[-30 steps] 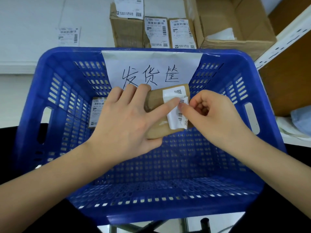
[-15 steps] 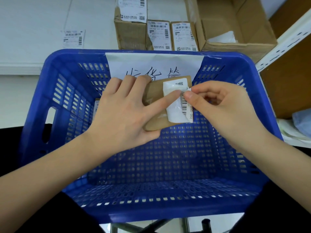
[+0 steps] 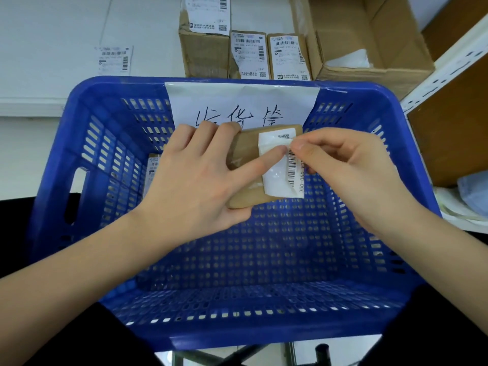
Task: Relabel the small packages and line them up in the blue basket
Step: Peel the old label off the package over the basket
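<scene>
A small brown package (image 3: 247,154) is held above the blue basket (image 3: 87,159). My left hand (image 3: 200,186) grips it from the left, fingers curled over its top edge and thumb pressing on the white label (image 3: 274,178). My right hand (image 3: 351,175) pinches the label's right edge, which is peeled up and curls back, showing its barcode. Another labelled package (image 3: 153,167) stands against the basket's left wall, mostly hidden behind my left hand.
A white paper sign with handwriting (image 3: 240,107) hangs on the basket's far wall. Behind the basket stand three labelled packages (image 3: 248,55), an open cardboard box (image 3: 369,40) and a loose label (image 3: 115,59) on the white table. A shelf frame (image 3: 443,64) rises at right.
The package and both hands have risen slightly toward the basket's far wall. The label's right edge is peeled further off the package and folded back.
</scene>
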Available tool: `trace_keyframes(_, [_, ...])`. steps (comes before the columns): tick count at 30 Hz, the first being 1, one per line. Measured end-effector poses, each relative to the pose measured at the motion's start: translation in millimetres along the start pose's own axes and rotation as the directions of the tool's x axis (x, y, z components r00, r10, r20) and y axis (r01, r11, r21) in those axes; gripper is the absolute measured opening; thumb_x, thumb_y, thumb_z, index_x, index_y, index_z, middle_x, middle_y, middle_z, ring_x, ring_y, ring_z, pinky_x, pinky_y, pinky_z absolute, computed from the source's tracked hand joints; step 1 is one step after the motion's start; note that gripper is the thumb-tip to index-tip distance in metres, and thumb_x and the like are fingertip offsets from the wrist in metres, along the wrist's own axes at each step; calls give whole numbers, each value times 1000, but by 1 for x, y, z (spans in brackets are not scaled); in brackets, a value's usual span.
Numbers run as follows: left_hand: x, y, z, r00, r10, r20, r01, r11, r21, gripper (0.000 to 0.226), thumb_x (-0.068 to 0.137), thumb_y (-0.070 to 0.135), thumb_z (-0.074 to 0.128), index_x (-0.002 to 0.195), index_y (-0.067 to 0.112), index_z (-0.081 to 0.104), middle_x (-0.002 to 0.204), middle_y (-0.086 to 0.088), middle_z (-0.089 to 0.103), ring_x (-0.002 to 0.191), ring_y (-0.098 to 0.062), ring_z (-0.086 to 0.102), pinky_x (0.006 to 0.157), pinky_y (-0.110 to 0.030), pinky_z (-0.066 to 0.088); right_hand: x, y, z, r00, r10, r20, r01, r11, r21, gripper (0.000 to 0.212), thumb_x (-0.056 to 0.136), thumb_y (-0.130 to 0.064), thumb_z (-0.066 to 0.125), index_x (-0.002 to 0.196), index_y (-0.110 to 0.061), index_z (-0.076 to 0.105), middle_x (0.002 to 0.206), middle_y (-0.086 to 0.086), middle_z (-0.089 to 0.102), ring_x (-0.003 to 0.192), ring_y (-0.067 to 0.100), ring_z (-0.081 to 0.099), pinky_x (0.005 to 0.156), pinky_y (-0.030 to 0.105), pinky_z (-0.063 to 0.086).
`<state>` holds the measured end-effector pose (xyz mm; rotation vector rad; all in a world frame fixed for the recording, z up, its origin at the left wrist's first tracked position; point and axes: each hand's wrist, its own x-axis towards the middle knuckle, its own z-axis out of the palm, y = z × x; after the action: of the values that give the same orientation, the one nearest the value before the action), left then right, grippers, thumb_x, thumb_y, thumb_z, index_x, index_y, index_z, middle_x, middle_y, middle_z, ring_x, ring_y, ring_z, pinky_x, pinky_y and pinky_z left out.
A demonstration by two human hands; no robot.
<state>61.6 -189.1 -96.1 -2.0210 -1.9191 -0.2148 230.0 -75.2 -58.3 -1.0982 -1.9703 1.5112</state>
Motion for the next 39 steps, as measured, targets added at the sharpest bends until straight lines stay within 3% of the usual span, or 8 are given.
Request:
trace_keyframes(3, [0,1,-1,1000,4,11,-4,1000,1,81,69,57,66,141,32,38,114,-23,58,88,-35,56,73,-42,30,-1,1,0,999,-47,18,49,995,-93,11,89,-18,63,82,-22,71,79,3,72,75,14,65,71,29,52])
trace_keyframes(7, [0,4,-2,1000,13,12,-13,1000,-13,76,72,56,61,141,32,38,114,-23,57,88,-34,55,72,-41,31,0,3,-1,997,-77,5,77,990,-116,16,89,-10,63,77,-20,67,71,1,68,65,4,58,64,18,47])
trace_keyframes(12, [0,4,-1,999,-29,18,29,999,-20,78,69,55,66,139,33,41,112,-22,58,88,-34,56,72,-42,31,1,2,-2,998,14,54,-10,998,-70,12,90,-20,61,88,-17,72,81,2,73,79,12,68,76,28,55])
trace_keyframes(21, [-2,5,-2,997,-73,14,73,997,7,78,69,53,68,140,33,43,111,-20,58,87,-34,54,72,-42,32,1,-10,-5,981,143,133,-142,990,-18,43,71,-46,57,89,-11,75,77,4,73,56,-4,57,52,5,39])
trace_keyframes(28, [-3,7,6,995,-91,52,92,995,-31,83,63,55,72,138,33,43,108,-20,58,85,-34,54,71,-43,30,5,-3,-3,965,215,150,-207,976,-66,21,88,-26,59,75,-18,74,69,-7,71,60,-5,58,54,5,40])
trace_keyframes(32, [-4,10,7,994,-95,48,96,995,-35,81,65,56,69,137,33,43,108,-19,58,84,-33,54,71,-42,31,4,0,-4,969,183,167,-168,981,-98,10,87,-18,65,84,-13,73,79,4,73,80,21,68,74,26,53])
trace_keyframes(35, [-5,17,7,992,-114,56,118,990,-81,79,65,58,65,137,34,41,106,-17,57,83,-31,53,70,-41,33,4,6,-1,981,112,155,-76,973,-219,12,91,-12,61,83,-4,65,77,16,70,75,35,63,68,36,51])
trace_keyframes(39, [-6,20,5,987,-147,68,156,977,-145,78,65,60,61,136,35,40,104,-15,57,82,-30,53,70,-39,32,2,7,2,990,5,142,47,931,-362,16,92,-12,57,77,-8,58,60,7,62,52,14,47,53,24,38])
